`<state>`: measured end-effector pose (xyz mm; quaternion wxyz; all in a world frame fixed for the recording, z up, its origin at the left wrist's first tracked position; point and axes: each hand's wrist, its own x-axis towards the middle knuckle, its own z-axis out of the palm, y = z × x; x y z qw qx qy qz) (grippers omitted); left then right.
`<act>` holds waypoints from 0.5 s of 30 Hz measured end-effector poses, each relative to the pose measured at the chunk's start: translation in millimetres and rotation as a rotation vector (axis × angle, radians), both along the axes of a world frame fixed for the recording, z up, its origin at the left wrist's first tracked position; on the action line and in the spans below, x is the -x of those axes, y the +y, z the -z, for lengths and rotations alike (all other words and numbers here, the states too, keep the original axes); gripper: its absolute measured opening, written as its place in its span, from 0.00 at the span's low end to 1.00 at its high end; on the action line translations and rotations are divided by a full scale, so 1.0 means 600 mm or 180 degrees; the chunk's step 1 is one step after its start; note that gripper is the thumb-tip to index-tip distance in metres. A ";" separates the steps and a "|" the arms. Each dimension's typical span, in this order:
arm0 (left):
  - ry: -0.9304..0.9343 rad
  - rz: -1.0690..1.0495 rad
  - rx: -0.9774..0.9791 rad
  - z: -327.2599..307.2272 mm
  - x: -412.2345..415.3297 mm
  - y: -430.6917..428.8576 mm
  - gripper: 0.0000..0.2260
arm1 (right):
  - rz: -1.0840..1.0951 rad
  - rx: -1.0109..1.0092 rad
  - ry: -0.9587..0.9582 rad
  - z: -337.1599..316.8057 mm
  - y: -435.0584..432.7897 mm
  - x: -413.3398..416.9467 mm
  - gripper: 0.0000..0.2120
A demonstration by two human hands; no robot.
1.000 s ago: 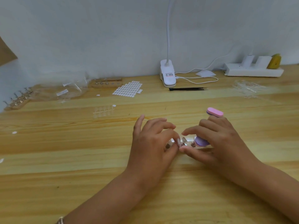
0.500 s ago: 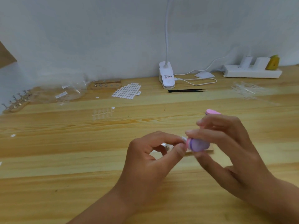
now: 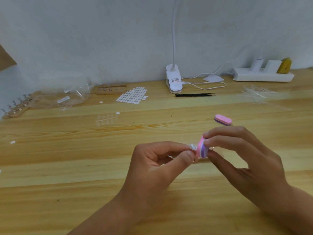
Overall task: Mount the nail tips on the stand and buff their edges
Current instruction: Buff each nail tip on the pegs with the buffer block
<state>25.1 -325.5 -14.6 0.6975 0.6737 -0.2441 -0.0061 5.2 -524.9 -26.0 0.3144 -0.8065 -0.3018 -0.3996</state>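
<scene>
Left hand [image 3: 157,165] pinches one small, blurred nail tip [image 3: 192,147]; right hand [image 3: 245,160] pinches one buffer [image 3: 202,149] against it. A second buffer [image 3: 223,119] lies at one o'clock from them.

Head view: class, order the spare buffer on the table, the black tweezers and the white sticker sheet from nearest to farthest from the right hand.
1. Spare buffer, just behind the right hand.
2. Tweezers, farther back, slightly left.
3. Sticker sheet, far back left.
</scene>
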 end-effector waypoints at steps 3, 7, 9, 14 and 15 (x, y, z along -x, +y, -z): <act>-0.0052 0.0012 -0.0047 -0.001 0.000 0.001 0.06 | -0.0093 -0.0017 -0.0071 0.001 0.004 0.006 0.09; -0.0035 0.0048 -0.0092 -0.001 0.001 0.002 0.06 | -0.0105 0.0078 -0.0122 -0.001 0.000 0.003 0.12; 0.0035 0.0057 -0.0125 0.000 0.000 0.004 0.06 | 0.0023 0.0032 -0.0054 -0.002 -0.003 0.001 0.14; -0.0018 0.0078 -0.0254 0.000 0.001 0.005 0.06 | -0.0175 0.0080 -0.0117 -0.001 0.001 0.005 0.10; 0.0012 0.0058 -0.0260 0.001 0.000 0.005 0.06 | -0.0093 0.0098 -0.0079 -0.001 -0.003 0.002 0.11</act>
